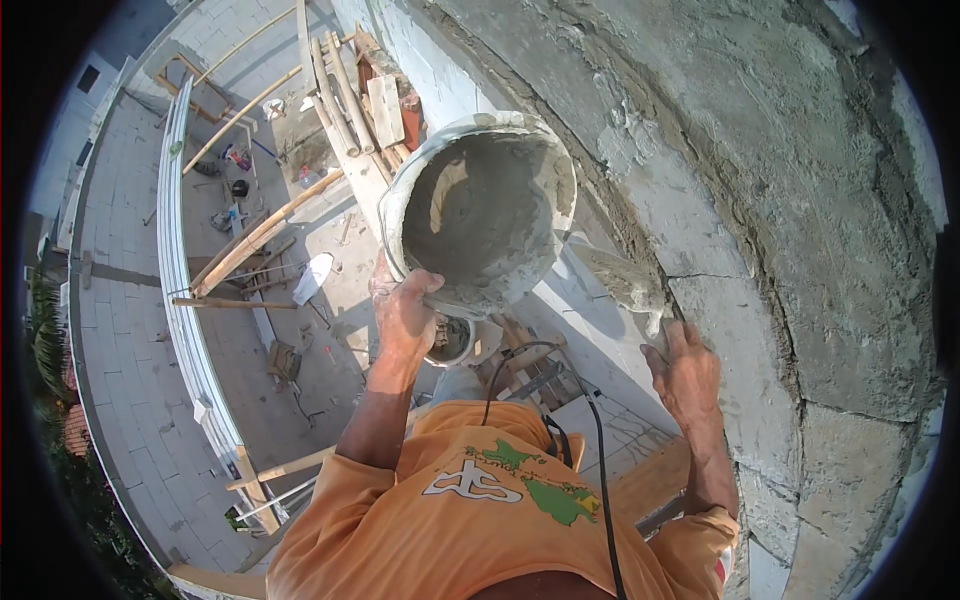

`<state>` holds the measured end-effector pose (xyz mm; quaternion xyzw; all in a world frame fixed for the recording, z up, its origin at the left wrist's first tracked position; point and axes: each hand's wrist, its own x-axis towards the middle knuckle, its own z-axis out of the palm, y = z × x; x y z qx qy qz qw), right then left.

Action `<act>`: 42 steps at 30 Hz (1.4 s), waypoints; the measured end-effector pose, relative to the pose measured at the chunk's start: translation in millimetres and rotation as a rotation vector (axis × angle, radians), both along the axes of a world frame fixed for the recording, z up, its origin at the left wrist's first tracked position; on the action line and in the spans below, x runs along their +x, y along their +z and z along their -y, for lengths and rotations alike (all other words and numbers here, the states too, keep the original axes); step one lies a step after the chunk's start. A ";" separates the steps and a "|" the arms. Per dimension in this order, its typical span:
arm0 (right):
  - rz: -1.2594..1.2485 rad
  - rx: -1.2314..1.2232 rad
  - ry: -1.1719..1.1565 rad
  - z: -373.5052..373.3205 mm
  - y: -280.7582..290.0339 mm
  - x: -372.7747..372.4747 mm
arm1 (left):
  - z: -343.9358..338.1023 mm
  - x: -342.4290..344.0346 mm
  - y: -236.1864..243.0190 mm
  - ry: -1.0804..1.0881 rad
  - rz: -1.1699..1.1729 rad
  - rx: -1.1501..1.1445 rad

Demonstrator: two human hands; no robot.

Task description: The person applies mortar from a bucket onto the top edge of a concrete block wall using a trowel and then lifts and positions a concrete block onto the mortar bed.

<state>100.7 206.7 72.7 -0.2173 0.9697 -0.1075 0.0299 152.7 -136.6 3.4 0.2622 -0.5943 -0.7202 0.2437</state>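
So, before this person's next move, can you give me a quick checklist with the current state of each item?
1. Left hand holding the bucket: ok, thumb over the near rim.
2. Grey mix available in the bucket: ok, though its depth cannot be judged.
3. Right hand gripping the trowel: ok, at the handle end.
4. Trowel blade apart from the wall: cannot tell, they overlap in this single view.
5. Space between the arms free of cables: not ok, a black cable runs over the orange shirt.
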 end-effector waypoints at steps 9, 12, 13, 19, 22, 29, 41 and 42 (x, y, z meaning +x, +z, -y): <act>-0.234 0.065 0.305 79.0 51.0 -57.4 | -12.1 -11.4 93.7 0.096 -0.104 0.489; -0.417 0.148 0.395 104.7 56.1 -74.6 | -17.2 -9.1 101.8 -0.001 -0.189 0.421; -0.415 0.140 0.397 118.7 56.5 -78.9 | -18.2 -5.4 102.5 0.010 -0.200 0.450; -0.471 0.226 0.548 175.2 47.6 -84.0 | -22.2 5.6 78.9 -0.011 -0.223 0.457; -0.342 0.342 0.520 180.9 43.6 -73.9 | -9.1 12.8 57.7 0.060 -0.143 0.531; -0.214 0.086 0.676 178.4 67.6 -79.4 | 3.9 20.5 37.6 0.019 -0.231 0.551; -0.261 0.321 0.952 242.6 112.8 -58.3 | 13.8 17.9 3.3 0.026 -0.183 0.660; -0.254 0.322 0.948 244.2 108.9 -51.5 | 17.2 20.5 -3.4 0.009 -0.170 0.639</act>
